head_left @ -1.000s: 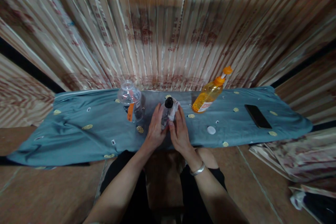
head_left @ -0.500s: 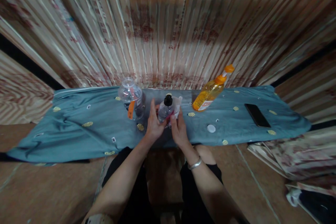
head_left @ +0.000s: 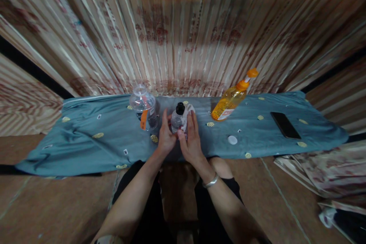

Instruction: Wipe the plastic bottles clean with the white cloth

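Note:
Between my hands a small clear bottle (head_left: 177,119) with a black cap (head_left: 180,108) stands on the cloth-covered table. My left hand (head_left: 166,134) grips its left side, thumb in front and fingers reaching up behind. A crumpled white wipe (head_left: 189,111) lies against the bottle's right side under my right hand (head_left: 192,141), which presses it there with the fingers bent and the thumb at the front. The lower part of the bottle is partly hidden by my thumbs.
Left of my hands stands a large open clear plastic bottle (head_left: 147,105) with an orange label. To the right are a yellow pump bottle (head_left: 229,103), a white round cap (head_left: 232,140) and a black phone (head_left: 285,125). A patterned curtain (head_left: 183,34) hangs behind the blue-green tablecloth (head_left: 82,148).
My right hand has shifted forward and left, laying the white wipe closer around the bottle's right side. The bottle has moved slightly left. My left hand keeps its grip.

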{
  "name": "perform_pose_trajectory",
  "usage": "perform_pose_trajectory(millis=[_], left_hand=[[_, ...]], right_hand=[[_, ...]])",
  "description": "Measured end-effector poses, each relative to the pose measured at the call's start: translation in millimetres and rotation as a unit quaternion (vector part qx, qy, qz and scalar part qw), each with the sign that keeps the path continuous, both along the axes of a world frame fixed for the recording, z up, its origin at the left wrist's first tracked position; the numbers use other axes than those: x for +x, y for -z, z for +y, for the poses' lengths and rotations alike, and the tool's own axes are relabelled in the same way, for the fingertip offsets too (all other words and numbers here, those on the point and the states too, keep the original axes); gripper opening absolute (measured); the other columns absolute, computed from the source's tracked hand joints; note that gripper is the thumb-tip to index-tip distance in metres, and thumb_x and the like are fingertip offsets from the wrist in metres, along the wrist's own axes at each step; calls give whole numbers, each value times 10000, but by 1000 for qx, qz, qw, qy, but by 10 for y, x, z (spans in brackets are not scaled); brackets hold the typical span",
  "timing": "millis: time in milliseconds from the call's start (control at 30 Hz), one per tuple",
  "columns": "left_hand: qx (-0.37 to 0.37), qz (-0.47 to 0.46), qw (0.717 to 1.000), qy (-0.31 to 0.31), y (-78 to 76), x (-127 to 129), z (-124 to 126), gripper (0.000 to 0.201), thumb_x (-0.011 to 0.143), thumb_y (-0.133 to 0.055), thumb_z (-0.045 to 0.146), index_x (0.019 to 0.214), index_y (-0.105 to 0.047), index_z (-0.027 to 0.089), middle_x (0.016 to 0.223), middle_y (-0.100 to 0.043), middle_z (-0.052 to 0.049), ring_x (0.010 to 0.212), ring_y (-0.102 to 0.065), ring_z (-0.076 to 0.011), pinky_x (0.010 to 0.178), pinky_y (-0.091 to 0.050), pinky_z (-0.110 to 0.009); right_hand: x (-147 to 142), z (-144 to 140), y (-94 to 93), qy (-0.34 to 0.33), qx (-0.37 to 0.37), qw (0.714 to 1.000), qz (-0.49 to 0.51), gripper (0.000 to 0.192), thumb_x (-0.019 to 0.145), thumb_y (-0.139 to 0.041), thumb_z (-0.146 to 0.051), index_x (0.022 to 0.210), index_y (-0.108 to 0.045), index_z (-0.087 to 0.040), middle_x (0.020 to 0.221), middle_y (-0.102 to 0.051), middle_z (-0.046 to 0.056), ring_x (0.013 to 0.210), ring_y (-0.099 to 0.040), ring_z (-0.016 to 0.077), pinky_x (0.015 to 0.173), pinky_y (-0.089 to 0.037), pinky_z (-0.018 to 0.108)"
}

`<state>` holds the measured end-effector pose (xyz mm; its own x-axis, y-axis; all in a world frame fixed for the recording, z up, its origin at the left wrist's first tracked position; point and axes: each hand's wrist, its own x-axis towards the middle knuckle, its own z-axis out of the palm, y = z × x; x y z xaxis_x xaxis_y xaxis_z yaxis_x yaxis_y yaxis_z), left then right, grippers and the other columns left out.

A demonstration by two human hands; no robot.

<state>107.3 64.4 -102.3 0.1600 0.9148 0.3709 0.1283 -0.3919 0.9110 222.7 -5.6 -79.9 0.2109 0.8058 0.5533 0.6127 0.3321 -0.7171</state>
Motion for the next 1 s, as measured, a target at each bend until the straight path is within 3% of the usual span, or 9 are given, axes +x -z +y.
perform_pose_trajectory(millis=[100,200,333,433,500,633,733,867,1000], left_hand=[[-21,-7,1000,-17,-7,-39,49,958,820,-737,289,1654,-277,182,1350,-684,-177,1080,-746,-283,974,-615,-446],[-38,-22,999,-30,-14,-54,79,995,763,-760,239,1643,-297,180,1342,-689,-175,1116,-742,-294,978,-619,-453],[-42,-29,999,1,-9,-26,43,1088,722,-872,308,1634,-294,176,1344,-693,-172,1228,-712,-324,1068,-578,-499],[-49,-50,997,40,23,-30,31,1097,723,-898,335,1625,-287,206,1368,-689,-171,1264,-701,-317,1105,-552,-497],[-46,-69,996,25,52,-69,54,1060,725,-896,326,1605,-311,250,1431,-657,-165,1340,-661,-316,1133,-532,-493],[-21,-37,997,-65,75,-188,103,832,730,-883,330,1456,-488,237,1372,-666,-151,1314,-662,-320,1114,-544,-504],[-11,-9,998,-56,66,-213,49,675,815,-813,376,1408,-534,216,1369,-667,-158,1270,-679,-310,1064,-578,-491],[13,17,1000,-23,49,-95,-117,791,855,-789,438,1524,-445,192,1473,-623,-197,1384,-622,-341,1187,-495,-525],[27,21,999,4,17,52,-207,1048,769,-859,485,1611,-315,179,1595,-525,-213,1477,-549,-370,1263,-431,-528]], right_hand=[[-116,-53,116,-7,-6,996,-90,712,1077,-479,-488,1703,-295,-202,1791,-238,189,1681,-211,332,1323,-307,622],[-86,-35,170,-13,-17,996,-81,736,1072,-474,-536,1692,-321,-172,1776,-279,206,1671,-248,328,1327,-306,604],[128,127,139,-25,-43,993,104,756,1077,-356,-652,1622,-442,-136,1662,-498,207,1573,-453,298,1285,-402,540],[262,294,122,-39,-95,967,233,791,1050,-291,-746,1388,-684,-149,1408,-731,165,1366,-663,297,1197,-510,504],[301,370,119,-57,-109,955,269,784,1026,-322,-780,1264,-756,-171,1294,-790,137,1267,-721,297,1155,-547,497],[304,387,97,-74,-100,947,296,740,993,-417,-793,1220,-781,-190,1260,-806,131,1213,-741,299,1115,-574,489],[294,328,43,-59,-96,945,306,746,974,-442,-809,1271,-761,-204,1280,-802,108,1231,-732,286,1119,-572,473],[250,218,-90,-44,-70,960,267,759,1000,-421,-792,1418,-686,-216,1415,-741,102,1386,-647,276,1198,-510,463],[159,140,-187,-102,-47,976,187,746,1038,-378,-761,1501,-622,-230,1529,-667,98,1454,-598,265,1229,-487,448]])
